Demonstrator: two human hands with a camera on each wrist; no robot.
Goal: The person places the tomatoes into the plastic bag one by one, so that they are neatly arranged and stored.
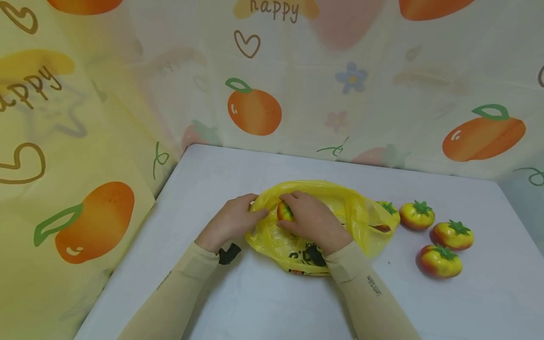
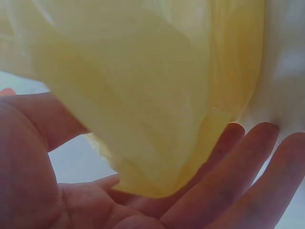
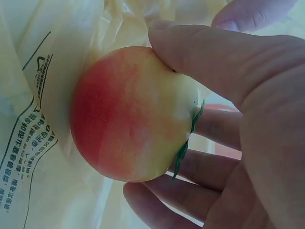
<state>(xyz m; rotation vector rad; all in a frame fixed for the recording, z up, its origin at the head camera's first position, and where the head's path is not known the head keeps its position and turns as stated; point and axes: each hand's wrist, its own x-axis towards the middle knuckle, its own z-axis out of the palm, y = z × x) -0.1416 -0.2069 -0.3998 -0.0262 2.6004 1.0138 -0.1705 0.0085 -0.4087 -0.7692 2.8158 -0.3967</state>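
Observation:
A yellow plastic bag [image 1: 272, 255] with dark print lies on the table, its mouth spread open. My left hand [image 1: 231, 219] holds the bag's left edge, the thumb inside the rim; in the left wrist view the yellow film [image 2: 143, 95] passes between thumb and fingers. Over the bag's opening, my right hand [image 1: 312, 219] grips a red-and-yellow tomato [image 1: 284, 212] with a green leafy top. The right wrist view shows thumb and fingers around the tomato [image 3: 128, 114], its leaf side toward the palm and its red side facing the bag film.
Several like tomatoes stand to the bag's right: one [image 1: 416, 216] at the back, one [image 1: 454, 234] farther right, one [image 1: 439, 261] nearer me, and another [image 1: 388, 207] partly behind the bag. A printed cloth [image 1: 297, 94] hangs behind the white table [image 1: 263, 311] and along its left.

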